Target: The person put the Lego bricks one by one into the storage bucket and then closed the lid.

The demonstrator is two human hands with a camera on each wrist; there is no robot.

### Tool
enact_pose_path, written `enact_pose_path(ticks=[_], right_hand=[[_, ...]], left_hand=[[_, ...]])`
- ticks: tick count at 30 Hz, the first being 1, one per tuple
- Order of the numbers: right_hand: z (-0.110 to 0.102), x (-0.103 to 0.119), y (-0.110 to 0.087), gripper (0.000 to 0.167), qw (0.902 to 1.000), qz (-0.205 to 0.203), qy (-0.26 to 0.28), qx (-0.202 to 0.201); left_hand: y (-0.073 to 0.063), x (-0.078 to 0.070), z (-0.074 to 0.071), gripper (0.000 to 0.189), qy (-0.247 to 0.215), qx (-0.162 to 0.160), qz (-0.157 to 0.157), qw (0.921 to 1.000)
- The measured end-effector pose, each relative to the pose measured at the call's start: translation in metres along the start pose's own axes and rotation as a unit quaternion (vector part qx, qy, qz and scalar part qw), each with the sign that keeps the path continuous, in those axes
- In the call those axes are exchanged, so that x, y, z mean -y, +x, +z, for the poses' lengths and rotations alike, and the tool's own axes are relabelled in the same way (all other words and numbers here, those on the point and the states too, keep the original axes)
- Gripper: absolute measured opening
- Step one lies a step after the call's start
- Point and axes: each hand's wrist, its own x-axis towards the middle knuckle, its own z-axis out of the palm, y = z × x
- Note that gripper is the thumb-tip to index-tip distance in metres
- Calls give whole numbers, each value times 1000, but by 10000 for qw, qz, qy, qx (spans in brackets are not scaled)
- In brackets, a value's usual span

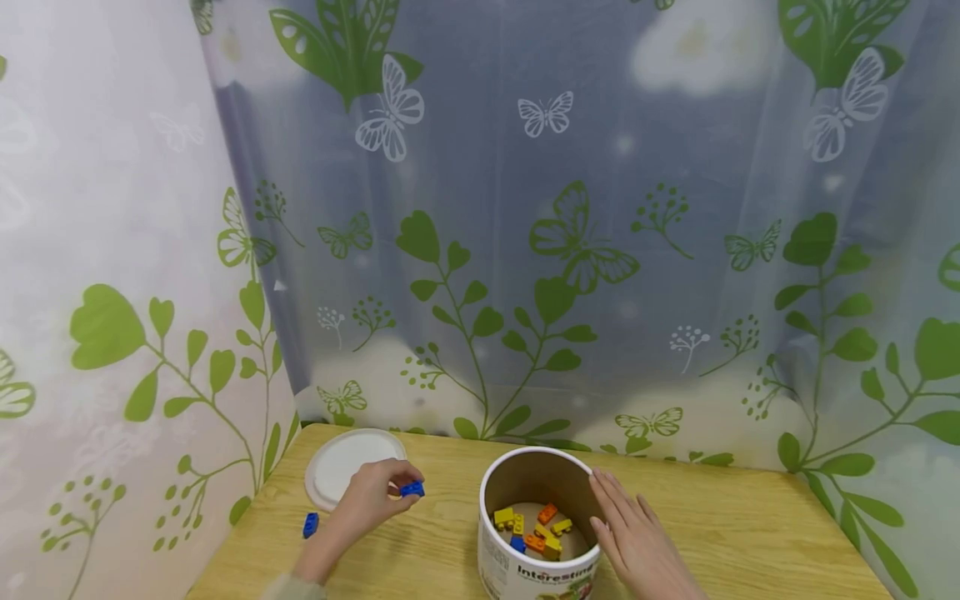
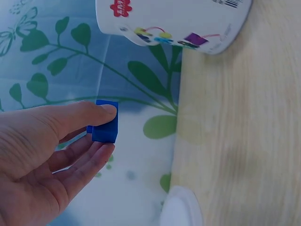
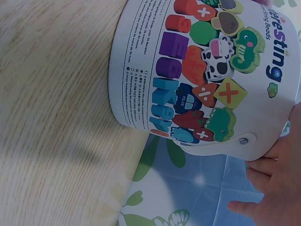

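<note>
While the right hand, fingers straight, rested against the bucket, the left hand pinched, above the table between lid and bucket, a blue brick — probably light, stiff and hardy, best held by its flat sides.

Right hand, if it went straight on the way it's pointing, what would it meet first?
Most likely the white tub: the right hand seems to rest against its side, though depth is hard to judge.

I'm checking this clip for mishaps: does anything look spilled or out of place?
Nothing looks spilled or damaged; at most, one blue brick lies on the table, outside the bucket where most bricks sit.
</note>
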Motion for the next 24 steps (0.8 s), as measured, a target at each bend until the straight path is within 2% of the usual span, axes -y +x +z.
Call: enact_pose_path(ticks=[4, 15, 24], right_hand=[[0, 0, 0, 53, 10000, -50, -47, -73], [0, 0, 0, 53, 10000, -19, -47, -58], [1, 0, 0, 53, 9999, -43, -91, -88]], left_hand=[[9, -11, 1, 15, 9, 45, -45, 10000], [33, -40, 9, 17, -163, 110, 191, 9996], [55, -69, 17, 17, -110, -3, 807, 9967]])
